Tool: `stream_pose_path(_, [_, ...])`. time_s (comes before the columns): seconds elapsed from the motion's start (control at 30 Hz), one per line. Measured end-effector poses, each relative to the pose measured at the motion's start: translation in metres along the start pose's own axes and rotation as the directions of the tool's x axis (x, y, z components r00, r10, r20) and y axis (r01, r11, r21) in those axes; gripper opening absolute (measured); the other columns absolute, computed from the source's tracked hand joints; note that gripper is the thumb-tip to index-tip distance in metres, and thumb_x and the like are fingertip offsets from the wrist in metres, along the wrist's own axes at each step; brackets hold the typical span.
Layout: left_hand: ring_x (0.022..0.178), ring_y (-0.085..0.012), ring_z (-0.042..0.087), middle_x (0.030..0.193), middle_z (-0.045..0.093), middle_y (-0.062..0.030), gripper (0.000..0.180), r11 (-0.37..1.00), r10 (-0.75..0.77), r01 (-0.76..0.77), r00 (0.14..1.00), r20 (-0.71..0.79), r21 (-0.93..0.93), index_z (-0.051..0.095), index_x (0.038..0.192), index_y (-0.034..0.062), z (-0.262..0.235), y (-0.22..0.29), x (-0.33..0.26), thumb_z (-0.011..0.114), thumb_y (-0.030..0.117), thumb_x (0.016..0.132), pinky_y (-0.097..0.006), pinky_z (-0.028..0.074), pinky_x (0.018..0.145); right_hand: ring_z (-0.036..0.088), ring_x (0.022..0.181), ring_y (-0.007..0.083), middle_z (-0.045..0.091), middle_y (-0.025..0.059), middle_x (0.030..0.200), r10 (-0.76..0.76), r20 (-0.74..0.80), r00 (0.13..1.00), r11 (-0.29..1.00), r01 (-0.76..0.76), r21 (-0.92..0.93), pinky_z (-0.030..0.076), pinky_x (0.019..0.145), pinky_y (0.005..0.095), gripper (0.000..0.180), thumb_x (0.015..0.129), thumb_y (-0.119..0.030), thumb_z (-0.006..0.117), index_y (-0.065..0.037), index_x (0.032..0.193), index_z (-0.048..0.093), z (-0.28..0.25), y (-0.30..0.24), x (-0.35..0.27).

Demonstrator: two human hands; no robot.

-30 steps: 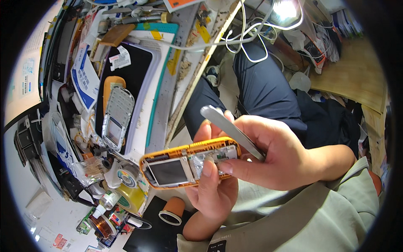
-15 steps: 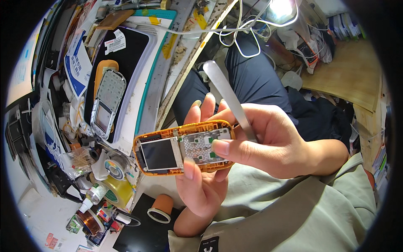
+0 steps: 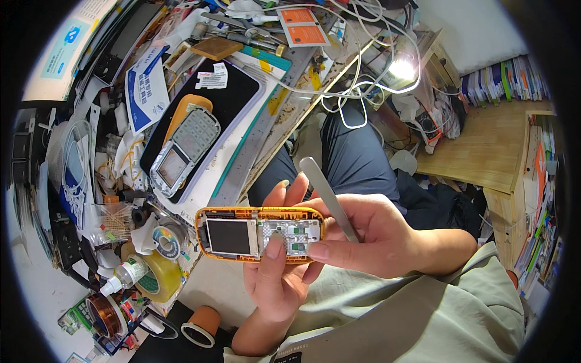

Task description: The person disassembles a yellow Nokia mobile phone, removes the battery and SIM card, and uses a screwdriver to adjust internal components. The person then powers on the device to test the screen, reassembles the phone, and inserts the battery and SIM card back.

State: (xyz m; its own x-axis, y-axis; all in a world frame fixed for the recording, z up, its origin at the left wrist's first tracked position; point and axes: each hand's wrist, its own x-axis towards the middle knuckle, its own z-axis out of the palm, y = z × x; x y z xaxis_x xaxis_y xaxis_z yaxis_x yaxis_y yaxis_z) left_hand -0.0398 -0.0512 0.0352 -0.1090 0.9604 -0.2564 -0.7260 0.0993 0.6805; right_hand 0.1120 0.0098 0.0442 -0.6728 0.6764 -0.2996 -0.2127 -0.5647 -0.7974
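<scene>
An opened orange mobile phone (image 3: 229, 236) is held over my lap, its dark screen to the left and its bare circuit board to the right. My left hand (image 3: 273, 283) grips it from below, fingers behind and thumb pressed on the board beside the screen. At the board's right end rests the thumb of my right hand (image 3: 382, 235). Held in that same hand is a flat silver metal strip (image 3: 327, 192) with a rounded end, pointing up and left; its other end is hidden in the hand.
On a black pad on the cluttered bench at left lie a grey phone front frame (image 3: 187, 145) and an orange cover (image 3: 189, 110). Nearby are a yellow tape roll (image 3: 166, 279), a spray bottle (image 3: 126, 275) and a brown cup (image 3: 204, 320). White cables (image 3: 354, 91) hang near a lit lamp (image 3: 402, 68).
The phone has turned to lie more level. My left thumb has shifted from the screen's lower edge onto the board, and my right thumb sits lower. The whole view has shifted too.
</scene>
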Motion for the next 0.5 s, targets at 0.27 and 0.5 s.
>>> stream_pose_path(0.27, [0.124,-0.0309,0.057,0.148,0.045,-0.0234,0.058,0.997,-0.067,0.061,0.990,-0.127,-0.054,0.030,0.153,0.0034,0.004,0.012,-0.004,0.050,0.022,0.102,-0.043,0.048,0.102,0.058,0.076,0.0040,0.069,0.0043,0.091,-0.186,-0.159,0.970,0.968,0.153,-0.197,0.048,0.065,0.0204,0.032,0.094,-0.006,0.067,0.007,0.122,0.060,0.019,0.003,0.017])
stream_pose_path(0.5, [0.134,-0.0403,0.048,0.147,0.044,-0.0278,0.059,0.972,0.189,-0.175,0.978,-0.082,0.155,0.027,0.153,-0.0012,-0.006,0.023,-0.002,0.050,0.022,0.104,-0.051,0.036,0.115,0.074,0.075,0.0244,0.072,0.0189,0.105,-0.636,0.326,0.699,0.206,0.562,-0.801,0.058,0.060,0.0296,0.039,0.078,-0.004,0.076,0.003,0.116,0.067,0.021,-0.002,0.045])
